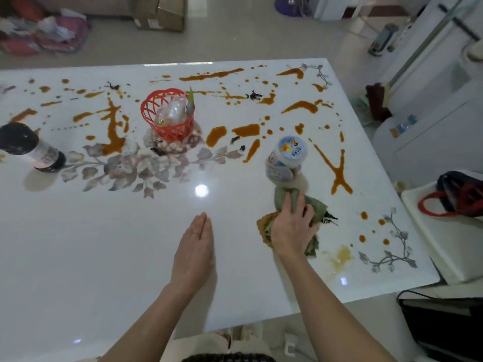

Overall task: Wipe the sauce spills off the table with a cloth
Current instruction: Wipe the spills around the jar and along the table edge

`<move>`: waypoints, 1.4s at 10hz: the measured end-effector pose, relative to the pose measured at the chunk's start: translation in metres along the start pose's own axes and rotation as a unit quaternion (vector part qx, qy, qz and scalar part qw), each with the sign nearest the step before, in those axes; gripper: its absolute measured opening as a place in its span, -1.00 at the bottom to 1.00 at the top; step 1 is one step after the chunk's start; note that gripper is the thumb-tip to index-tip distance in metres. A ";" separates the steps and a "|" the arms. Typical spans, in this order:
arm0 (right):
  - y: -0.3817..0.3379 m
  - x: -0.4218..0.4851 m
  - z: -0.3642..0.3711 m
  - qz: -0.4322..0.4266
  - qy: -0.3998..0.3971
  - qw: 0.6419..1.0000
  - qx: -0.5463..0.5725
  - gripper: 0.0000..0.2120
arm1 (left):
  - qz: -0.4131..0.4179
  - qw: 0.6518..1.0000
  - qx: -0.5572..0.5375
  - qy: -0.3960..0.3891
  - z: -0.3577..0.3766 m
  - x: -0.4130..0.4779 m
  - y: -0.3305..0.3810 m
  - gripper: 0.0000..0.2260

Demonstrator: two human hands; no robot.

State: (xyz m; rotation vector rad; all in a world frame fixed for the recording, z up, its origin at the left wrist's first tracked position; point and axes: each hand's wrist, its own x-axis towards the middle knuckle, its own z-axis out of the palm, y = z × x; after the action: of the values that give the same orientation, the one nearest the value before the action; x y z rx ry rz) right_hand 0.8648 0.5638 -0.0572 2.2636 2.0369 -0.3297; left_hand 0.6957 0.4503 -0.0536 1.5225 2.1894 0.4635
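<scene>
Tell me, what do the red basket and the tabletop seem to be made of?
Red basket: likely moulded plastic, a glossy open lattice. Tabletop: looks like polished glass or stone, white with printed flowers; bright light glares reflect off it.

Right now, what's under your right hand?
The right hand grips a bunched green cloth, brown-stained at one edge, on the table. Whatever lies beneath it is hidden.

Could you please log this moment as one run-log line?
right hand grips cloth on table | left hand open | sauce spills remain across far half | jar beyond cloth
</scene>
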 end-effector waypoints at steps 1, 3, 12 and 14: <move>-0.005 -0.047 0.011 -0.061 -0.004 0.998 0.019 -0.38 | 0.013 0.999 0.031 0.009 0.002 -0.003 0.001 -0.48; 0.016 -0.012 0.011 -0.049 0.006 0.998 0.035 -0.39 | -0.005 1.000 0.028 0.004 0.007 0.002 -0.004 -0.56; 0.154 0.005 0.008 -0.309 0.095 0.933 0.157 -0.60 | -0.064 0.996 -0.048 0.048 0.074 -0.045 0.116 -0.55; 0.208 -0.023 0.024 -0.529 0.078 0.842 0.079 -0.56 | -0.030 0.998 0.010 0.057 0.097 -0.052 0.141 -0.46</move>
State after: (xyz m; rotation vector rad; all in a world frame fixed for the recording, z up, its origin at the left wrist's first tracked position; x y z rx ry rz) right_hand 1.0658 0.5129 -0.0937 0.9690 3.2480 -0.3655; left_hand 0.8748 0.4523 -0.0573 1.4696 2.3255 0.5233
